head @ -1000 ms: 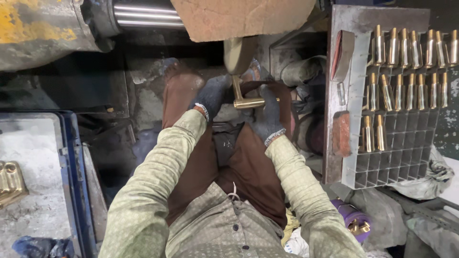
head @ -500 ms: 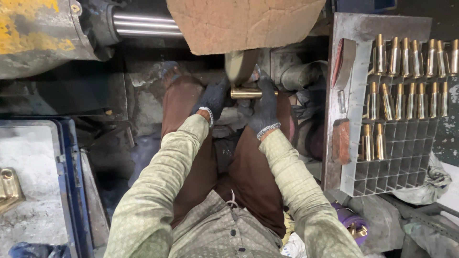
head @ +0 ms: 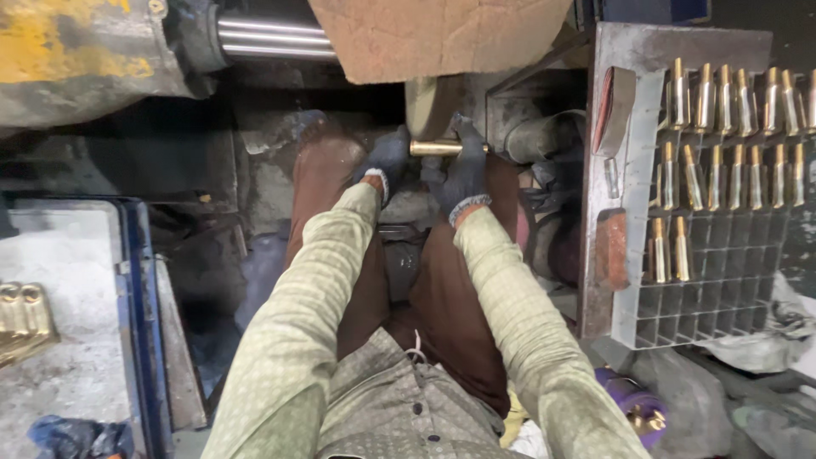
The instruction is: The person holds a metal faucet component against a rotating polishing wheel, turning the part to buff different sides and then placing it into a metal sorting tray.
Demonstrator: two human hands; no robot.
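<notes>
Both my hands wear dark knitted gloves and hold a short brass tube [head: 435,148] level in front of me. My left hand [head: 387,160] grips its left end and my right hand [head: 463,166] grips its right end. The tube lies against the lower rim of a round buffing wheel [head: 432,104] under a piece of brown cardboard [head: 433,34]. My knees in brown trousers sit below the hands.
A grey grid rack [head: 671,297] at the right holds several upright brass pieces [head: 731,93] in its upper rows. A blue-edged tray [head: 127,280] at the left carries brass parts [head: 21,310]. A yellow machine body [head: 76,51] with a steel shaft [head: 272,38] fills the top left.
Both hands lifted the brass tube up and forward against the wheel. It was an angled piece held lower a second ago, and now lies level between my hands.
</notes>
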